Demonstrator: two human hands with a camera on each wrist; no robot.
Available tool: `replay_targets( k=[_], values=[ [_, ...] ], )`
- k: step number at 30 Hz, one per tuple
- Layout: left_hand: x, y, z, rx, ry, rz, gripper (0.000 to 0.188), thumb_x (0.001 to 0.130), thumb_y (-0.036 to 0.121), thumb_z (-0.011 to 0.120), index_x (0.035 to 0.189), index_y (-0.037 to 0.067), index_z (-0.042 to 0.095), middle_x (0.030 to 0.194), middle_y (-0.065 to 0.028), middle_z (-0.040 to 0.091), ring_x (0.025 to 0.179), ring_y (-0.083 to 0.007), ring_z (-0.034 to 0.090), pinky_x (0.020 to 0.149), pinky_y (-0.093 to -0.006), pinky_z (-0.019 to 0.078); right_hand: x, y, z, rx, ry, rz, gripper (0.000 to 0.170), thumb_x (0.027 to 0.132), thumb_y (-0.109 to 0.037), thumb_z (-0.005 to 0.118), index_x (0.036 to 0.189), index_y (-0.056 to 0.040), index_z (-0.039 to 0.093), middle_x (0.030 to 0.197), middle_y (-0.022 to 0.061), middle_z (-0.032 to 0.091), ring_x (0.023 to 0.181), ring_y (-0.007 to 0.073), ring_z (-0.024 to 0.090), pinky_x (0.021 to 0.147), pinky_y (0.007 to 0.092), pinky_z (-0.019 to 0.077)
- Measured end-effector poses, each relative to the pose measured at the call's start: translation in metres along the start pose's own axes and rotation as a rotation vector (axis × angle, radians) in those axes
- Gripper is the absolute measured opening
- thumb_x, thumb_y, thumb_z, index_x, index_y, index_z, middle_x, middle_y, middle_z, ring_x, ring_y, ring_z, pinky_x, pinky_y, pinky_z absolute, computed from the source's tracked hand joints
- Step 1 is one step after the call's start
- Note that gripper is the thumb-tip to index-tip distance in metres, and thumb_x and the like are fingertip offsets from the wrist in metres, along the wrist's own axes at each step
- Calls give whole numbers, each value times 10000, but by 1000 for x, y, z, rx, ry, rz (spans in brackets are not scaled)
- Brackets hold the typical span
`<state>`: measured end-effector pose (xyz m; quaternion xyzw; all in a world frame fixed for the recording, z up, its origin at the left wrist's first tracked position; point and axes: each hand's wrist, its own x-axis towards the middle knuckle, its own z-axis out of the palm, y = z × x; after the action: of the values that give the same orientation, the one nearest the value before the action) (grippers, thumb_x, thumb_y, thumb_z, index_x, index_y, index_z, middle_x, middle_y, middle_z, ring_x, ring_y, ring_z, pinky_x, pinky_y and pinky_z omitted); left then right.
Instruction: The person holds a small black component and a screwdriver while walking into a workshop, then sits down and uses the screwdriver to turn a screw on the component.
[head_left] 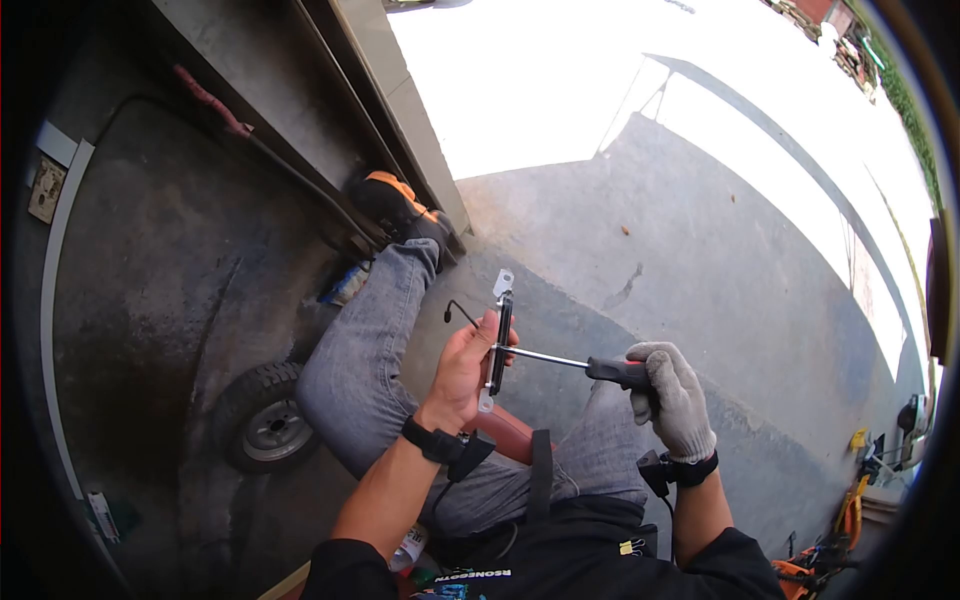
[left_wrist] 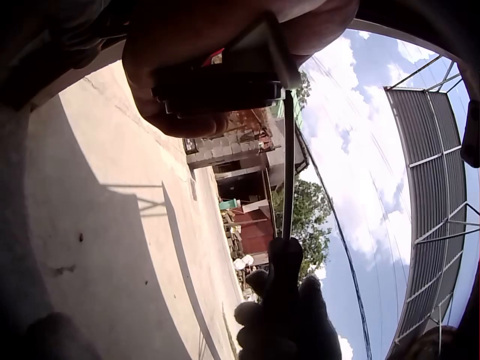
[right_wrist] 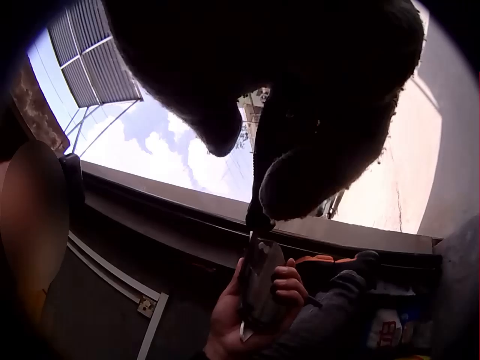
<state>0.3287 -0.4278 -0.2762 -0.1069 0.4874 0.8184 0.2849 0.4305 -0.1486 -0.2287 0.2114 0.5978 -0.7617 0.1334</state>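
Between its thumb and fingers, my bare left hand (head_left: 463, 372) holds a narrow black bar-shaped part (head_left: 504, 335) with pale metal tabs at both ends, each with a hole. A thin black cable (head_left: 458, 308) sticks out beside the thumb and ends in a small plug. My right hand (head_left: 682, 400), in a grey work glove, grips the black and red handle of a screwdriver (head_left: 550, 357). The steel shaft runs leftward across the bar, its tip at the side near the left palm. In the left wrist view the shaft (left_wrist: 289, 172) meets the dark part at its edge.
A small wheel with a tyre (head_left: 272, 420) lies left of my bent leg. My shoe (head_left: 398, 205) is against a metal door frame (head_left: 400, 100). Orange and black tools (head_left: 820, 560) lie at the lower right. Sunlit concrete (head_left: 560, 90) stretches outside.
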Motion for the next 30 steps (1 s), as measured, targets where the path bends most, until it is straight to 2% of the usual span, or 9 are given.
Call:
replay_targets(
  k=[4, 8, 10, 16, 20, 22, 26, 28, 30],
  values=[
    [-1, 0, 1, 4, -13, -11, 514, 1013, 469, 586, 1194, -11, 614, 958, -56, 654, 810, -119, 607, 767, -241, 512, 8, 18, 17, 3, 118, -396, 282, 1027, -185, 530, 1239, 0, 551, 926, 77, 639, 677, 91, 595, 637, 233, 507],
    [1, -1, 3, 15, -6, -16, 514, 1014, 470, 583, 1193, -11, 613, 957, -58, 651, 811, -120, 605, 771, -242, 512, 2, -5, 20, -9, 216, -214, 235, 1018, -165, 532, 1188, -7, 564, 924, 67, 636, 681, 88, 594, 618, 230, 489],
    [0, 0, 4, 20, -7, -19, 518, 1014, 473, 583, 1193, -12, 613, 957, -58, 651, 812, -119, 604, 771, -242, 512, 3, -4, -6, 10, -28, 42, 280, 936, -108, 598, 1188, 6, 560, 1108, 111, 607, 774, 121, 621, 668, 235, 520],
    [0, 0, 4, 30, -15, -28, 528, 1010, 483, 585, 1193, -13, 611, 959, -56, 651, 816, -117, 602, 773, -242, 510, 11, 20, 13, 83, 137, -333, 247, 1023, -144, 515, 1219, 0, 562, 975, 70, 647, 684, 92, 605, 588, 212, 480],
    [2, -3, 3, 51, -11, -38, 531, 1008, 487, 586, 1193, -10, 612, 957, -50, 652, 816, -116, 604, 776, -241, 511, 3, -2, 19, -21, 228, -204, 222, 1014, -137, 529, 1190, -7, 569, 982, 69, 644, 720, 83, 600, 586, 212, 467],
    [1, -3, 3, 50, -13, -38, 530, 1008, 487, 586, 1192, -9, 613, 955, -50, 652, 816, -116, 606, 775, -242, 512, 2, -3, -5, -6, 7, 66, 287, 952, -120, 613, 1203, 9, 561, 1146, 116, 603, 900, 117, 617, 657, 229, 511],
    [-2, -1, 5, 40, -14, -43, 529, 1007, 487, 589, 1195, -7, 611, 955, -50, 653, 819, -117, 609, 771, -245, 516, 9, 22, -3, 109, 43, -61, 319, 960, -139, 617, 1235, 13, 558, 1113, 112, 613, 876, 107, 617, 653, 225, 517],
    [1, -3, 4, 37, -19, -44, 530, 1007, 486, 589, 1198, -7, 610, 958, -51, 653, 818, -118, 610, 772, -246, 516, 15, 26, 5, 51, 76, -359, 279, 1016, -161, 554, 1240, 5, 561, 969, 77, 639, 741, 98, 623, 625, 227, 509],
    [2, -3, 3, 36, -28, -47, 530, 1008, 486, 589, 1201, -8, 608, 960, -52, 653, 818, -119, 610, 772, -247, 517, 7, 11, 18, 19, 127, -288, 271, 1011, -158, 561, 1228, 4, 561, 964, 76, 631, 751, 101, 619, 636, 234, 513]
  ],
)
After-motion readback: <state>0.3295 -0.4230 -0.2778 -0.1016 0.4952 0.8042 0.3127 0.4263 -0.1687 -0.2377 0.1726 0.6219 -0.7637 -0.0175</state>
